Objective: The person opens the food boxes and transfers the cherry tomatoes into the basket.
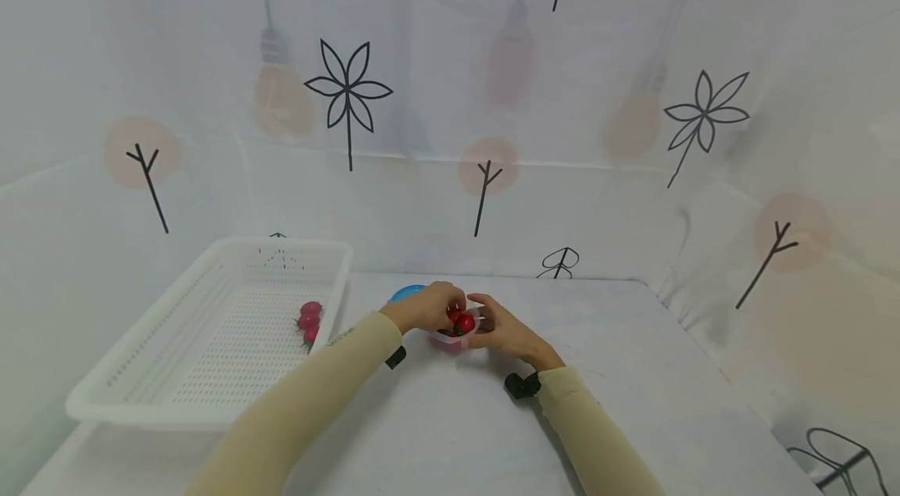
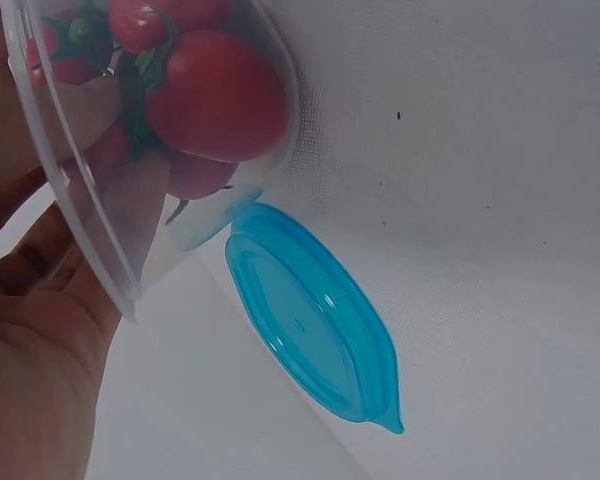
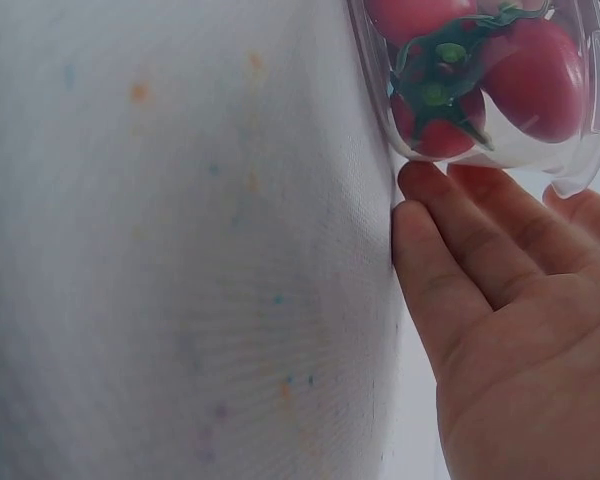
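I'd let the right hand (image 1: 505, 330), fingers loose against the tub (image 3: 520, 148), steady it while the left hand (image 1: 430, 307) pinches one tomato (image 2: 106, 150) (softly, please) with its fingers.

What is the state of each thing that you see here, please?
Tub: open, holding tomatoes
Tomatoes: red, some with green tops
Lid: off the tub, lying on the table
Basket: open, holding more tomatoes
Left hand: fingers inside the tub
Right hand: fingers at the tub's side

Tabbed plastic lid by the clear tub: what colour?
The lid is blue, clearest in the left wrist view.
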A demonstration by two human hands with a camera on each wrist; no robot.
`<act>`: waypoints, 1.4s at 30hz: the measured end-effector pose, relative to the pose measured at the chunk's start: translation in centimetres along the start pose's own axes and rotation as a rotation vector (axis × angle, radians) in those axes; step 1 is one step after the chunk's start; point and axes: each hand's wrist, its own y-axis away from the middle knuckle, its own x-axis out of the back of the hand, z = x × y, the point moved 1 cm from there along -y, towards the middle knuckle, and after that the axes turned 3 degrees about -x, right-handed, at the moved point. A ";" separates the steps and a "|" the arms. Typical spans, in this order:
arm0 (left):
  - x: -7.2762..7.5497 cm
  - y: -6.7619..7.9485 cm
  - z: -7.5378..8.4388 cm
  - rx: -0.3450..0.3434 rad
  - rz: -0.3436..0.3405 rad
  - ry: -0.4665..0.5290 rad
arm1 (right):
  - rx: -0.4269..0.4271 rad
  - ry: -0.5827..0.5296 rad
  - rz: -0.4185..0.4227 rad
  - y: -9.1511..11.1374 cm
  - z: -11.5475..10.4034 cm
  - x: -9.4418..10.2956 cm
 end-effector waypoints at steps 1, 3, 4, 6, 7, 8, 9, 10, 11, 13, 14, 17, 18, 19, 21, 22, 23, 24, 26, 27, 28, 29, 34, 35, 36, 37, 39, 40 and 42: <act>0.0 0.0 0.0 -0.003 0.003 0.006 | -0.001 -0.001 -0.004 0.0 0.0 0.0; 0.2 0.1 0.1 -0.010 0.011 0.013 | -0.005 -0.004 -0.015 0.0 -0.2 0.1; 0.4 0.2 0.2 -0.011 0.014 0.023 | -0.008 -0.004 -0.019 0.0 -0.3 0.1; 0.8 0.4 0.5 -0.008 0.021 0.042 | -0.014 -0.008 -0.027 0.0 -0.5 0.2; 1.0 0.6 0.6 -0.005 0.024 0.056 | -0.015 -0.010 -0.027 0.1 -0.6 0.1; 1.3 0.7 0.7 -0.001 0.026 0.055 | -0.017 -0.008 -0.024 0.1 -0.7 0.1; 1.6 0.8 0.8 0.001 0.029 0.057 | -0.016 -0.003 -0.018 0.2 -0.7 0.1; 1.9 1.0 0.9 0.002 0.031 0.057 | -0.016 0.001 -0.010 0.3 -0.7 0.0; 2.2 1.2 0.9 -0.004 0.037 0.053 | -0.017 0.000 -0.003 0.3 -0.7 0.0; 2.9 1.6 0.9 -0.018 0.056 0.035 | -0.009 0.012 0.002 0.5 -1.0 -0.1; 3.3 1.8 0.8 -0.025 0.068 0.020 | -0.011 0.022 0.001 0.7 -1.3 -0.1; 4.7 2.8 0.8 -0.040 0.106 0.008 | -0.022 0.040 -0.003 0.8 -1.7 -0.1; 5.2 3.2 0.8 -0.038 0.117 0.006 | -0.027 0.047 -0.001 0.7 -1.7 -0.1; 5.6 3.6 0.8 -0.037 0.126 0.005 | -0.033 0.054 0.006 0.8 -1.6 -0.2; 6.4 4.6 0.8 -0.037 0.143 -0.001 | -0.048 0.053 0.021 0.2 -0.6 -0.2; 6.8 5.0 0.8 -0.039 0.151 -0.004 | -0.054 0.053 0.030 0.0 -0.2 -0.1; 7.2 5.5 0.7 -0.044 0.161 -0.007 | -0.056 0.056 0.037 -0.1 0.0 -0.1; 7.5 5.9 0.7 -0.049 0.170 -0.008 | -0.054 0.060 0.041 -0.1 0.0 -0.1; 8.2 6.8 0.4 -0.055 0.182 -0.010 | -0.046 0.064 0.042 0.0 0.1 -0.1; 8.4 7.2 0.3 -0.057 0.186 -0.004 | -0.041 0.068 0.042 0.0 0.1 -0.1; 8.6 7.6 0.1 -0.055 0.190 -0.002 | -0.038 0.066 0.043 0.1 0.1 -0.2; 8.9 8.0 -0.1 -0.054 0.193 -0.002 | -0.033 0.067 0.043 0.1 0.0 -0.2; 9.7 10.3 -1.2 -0.046 0.216 0.011 | -0.017 0.055 0.037 0.2 -0.1 -0.4; 9.9 10.7 -1.4 -0.047 0.227 0.012 | -0.012 0.054 0.034 0.2 -0.1 -0.4; 10.0 11.1 -1.7 -0.048 0.238 0.015 | -0.007 0.052 0.031 0.1 0.0 -0.4; 10.0 11.6 -1.9 -0.050 0.250 0.017 | -0.007 0.049 0.029 0.1 0.0 -0.4; 10.1 12.3 -2.5 -0.048 0.272 0.023 | -0.008 0.052 0.032 0.1 0.1 -0.4; 10.1 12.6 -2.8 -0.046 0.283 0.027 | -0.010 0.055 0.036 0.1 0.1 -0.3; 10.1 13.3 -3.4 -0.037 0.302 0.039 | -0.016 0.062 0.043 0.1 0.2 -0.2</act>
